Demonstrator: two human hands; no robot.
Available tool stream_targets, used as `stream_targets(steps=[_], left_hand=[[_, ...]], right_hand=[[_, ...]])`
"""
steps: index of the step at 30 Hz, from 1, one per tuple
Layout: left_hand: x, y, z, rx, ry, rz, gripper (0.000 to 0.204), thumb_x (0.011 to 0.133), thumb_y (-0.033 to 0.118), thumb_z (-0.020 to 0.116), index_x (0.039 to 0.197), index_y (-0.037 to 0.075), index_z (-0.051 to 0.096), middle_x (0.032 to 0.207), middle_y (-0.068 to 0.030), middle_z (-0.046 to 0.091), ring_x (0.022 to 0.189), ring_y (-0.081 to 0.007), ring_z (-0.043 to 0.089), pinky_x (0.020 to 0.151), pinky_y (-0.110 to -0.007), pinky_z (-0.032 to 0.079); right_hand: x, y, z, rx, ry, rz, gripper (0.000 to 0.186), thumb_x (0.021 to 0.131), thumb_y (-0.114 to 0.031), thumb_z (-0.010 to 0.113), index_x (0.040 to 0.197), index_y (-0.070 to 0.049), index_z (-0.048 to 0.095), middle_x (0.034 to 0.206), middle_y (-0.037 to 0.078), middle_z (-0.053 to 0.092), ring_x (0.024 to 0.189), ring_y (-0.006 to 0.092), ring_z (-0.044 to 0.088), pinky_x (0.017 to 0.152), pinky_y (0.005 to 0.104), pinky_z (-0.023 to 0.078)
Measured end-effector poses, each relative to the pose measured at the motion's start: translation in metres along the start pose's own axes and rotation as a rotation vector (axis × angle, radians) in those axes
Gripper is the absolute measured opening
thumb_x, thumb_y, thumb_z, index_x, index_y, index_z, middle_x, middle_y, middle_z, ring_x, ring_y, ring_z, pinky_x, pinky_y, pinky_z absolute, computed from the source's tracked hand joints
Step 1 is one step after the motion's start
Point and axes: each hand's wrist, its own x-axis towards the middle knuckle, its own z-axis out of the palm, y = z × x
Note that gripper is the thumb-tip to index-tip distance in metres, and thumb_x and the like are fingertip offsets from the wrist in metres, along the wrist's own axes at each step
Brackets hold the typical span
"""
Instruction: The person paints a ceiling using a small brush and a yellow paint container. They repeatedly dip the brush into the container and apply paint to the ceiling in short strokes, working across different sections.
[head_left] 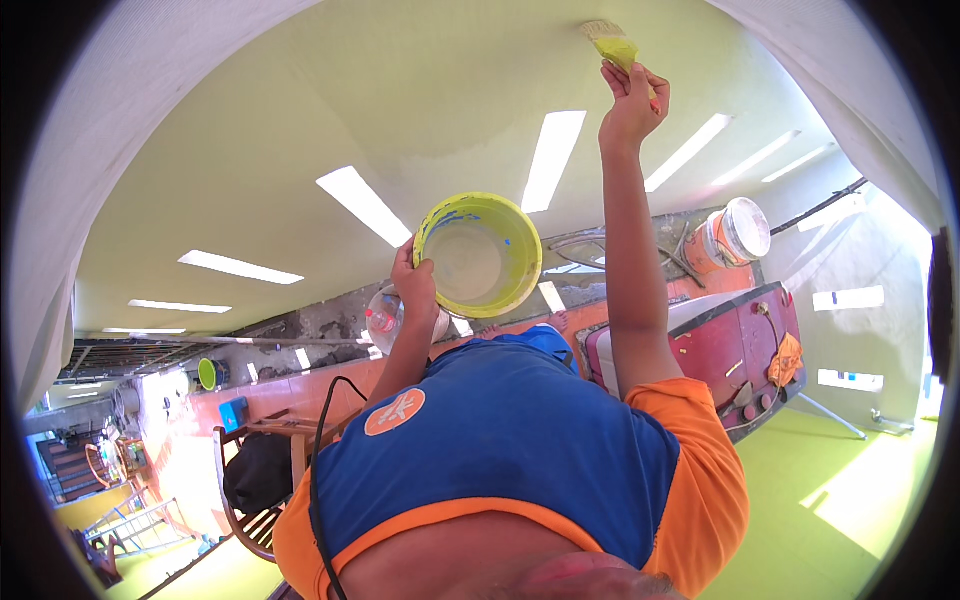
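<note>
Now the right hand (634, 100) pinches a brush (615, 48) up at the pale green wall (420, 100) — whether it touches, I cannot tell — while the left hand (415, 280) grips a yellow-green bucket (518, 240) at its left side, and an orange bucket (708, 248) stands beyond the right forearm (637, 260)

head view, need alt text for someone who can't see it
A person's right hand holds a wide, flat, yellow-green paintbrush up at a pale green wall marked by bright white rectangles. Their left hand grips a round yellow-green plastic tub. An orange-and-white bucket is farther right.
</note>
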Motion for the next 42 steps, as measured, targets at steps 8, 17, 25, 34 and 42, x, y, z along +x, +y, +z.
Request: stream_targets(steps=[8,17,25,34,42], left_hand=[[0.004,-0.004,0.000,0.010,-0.003,-0.010,0.058,0.076,-0.017,0.044,0.132,-0.007,0.052,0.121,-0.0155,0.064,0.108,-0.0208,0.065,0.095,-0.031,0.051],[0.002,-0.002,0.003,0.029,-0.007,-0.013,0.058,0.076,-0.017,0.044,0.133,-0.008,0.051,0.122,-0.0161,0.064,0.108,-0.0210,0.065,0.095,-0.031,0.051],[0.004,-0.010,0.005,-0.019,-0.045,-0.020,0.058,0.076,-0.016,0.044,0.132,-0.008,0.052,0.121,-0.0154,0.064,0.107,-0.0201,0.066,0.094,-0.031,0.051],[0.002,-0.005,0.014,-0.001,-0.038,-0.018,0.058,0.075,-0.016,0.044,0.132,-0.008,0.052,0.121,-0.0157,0.064,0.107,-0.0201,0.065,0.094,-0.030,0.051],[0.002,-0.005,0.010,-0.002,-0.041,-0.022,0.059,0.075,-0.016,0.044,0.134,-0.009,0.050,0.123,-0.0166,0.063,0.109,-0.0207,0.065,0.094,-0.030,0.052]], right_hand=[[-0.074,0.083,-0.092,-0.308,0.285,0.324,0.012,0.096,-0.005,0.057,0.098,0.001,0.047,0.091,0.019,0.065,0.075,0.0279,0.072,0.071,0.0367,0.064],[0.030,-0.015,0.012,-0.292,0.086,0.261,0.013,0.096,-0.004,0.058,0.097,0.003,0.047,0.093,0.024,0.067,0.079,0.0313,0.073,0.075,0.0379,0.065],[0.050,-0.054,0.066,-0.134,-0.142,-0.126,0.013,0.097,-0.002,0.057,0.099,0.004,0.046,0.096,0.026,0.067,0.085,0.0338,0.073,0.081,0.0394,0.064],[-0.063,0.046,-0.066,-0.447,0.223,0.524,0.014,0.097,-0.010,0.057,0.102,0.000,0.048,0.095,0.021,0.067,0.080,0.0280,0.073,0.070,0.0382,0.064],[0.028,-0.029,0.030,-0.182,-0.009,0.120,0.014,0.098,-0.005,0.056,0.101,0.002,0.045,0.095,0.023,0.066,0.084,0.0333,0.073,0.077,0.0411,0.065]])
